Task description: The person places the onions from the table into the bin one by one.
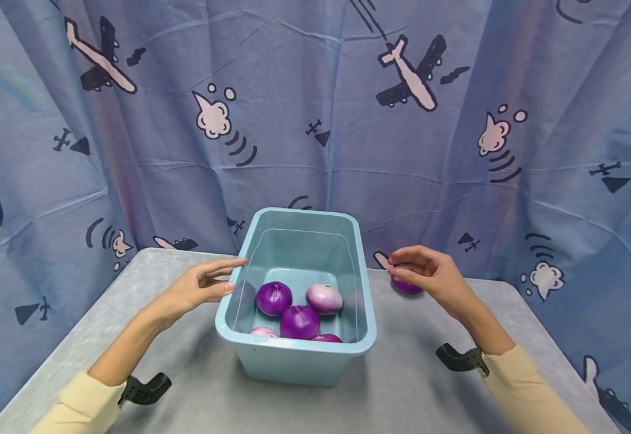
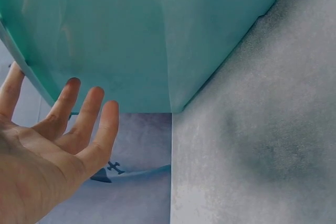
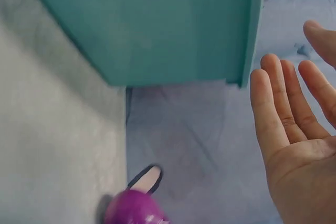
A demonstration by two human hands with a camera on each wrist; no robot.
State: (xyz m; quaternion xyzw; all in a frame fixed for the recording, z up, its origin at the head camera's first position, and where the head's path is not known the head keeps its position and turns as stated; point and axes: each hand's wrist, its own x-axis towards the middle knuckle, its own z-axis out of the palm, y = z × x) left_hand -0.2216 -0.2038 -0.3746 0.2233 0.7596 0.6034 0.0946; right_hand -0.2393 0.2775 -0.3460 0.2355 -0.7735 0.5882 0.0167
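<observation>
A light blue plastic tub (image 1: 293, 361) stands on the table and holds several onions. Two purple onions (image 1: 299, 322) and a paler, pinkish onion (image 1: 323, 299) show fully; others are partly hidden behind the front rim. At the tub's left rim is my left hand (image 1: 193, 286), fingers extended and fingertips at the edge. In the left wrist view its fingers (image 2: 84, 121) spread beside the tub's outer wall. To the right of the tub my right hand (image 1: 436, 280) hovers with nothing in it, fingers loosely bent. Behind it, partly covered, a purple onion (image 1: 407, 288) lies on the table.
The grey table (image 1: 185, 386) ends just behind the tub. A blue curtain (image 1: 293, 120) printed with airplanes hangs behind and at both sides. Black bands (image 1: 144, 389) are on both wrists.
</observation>
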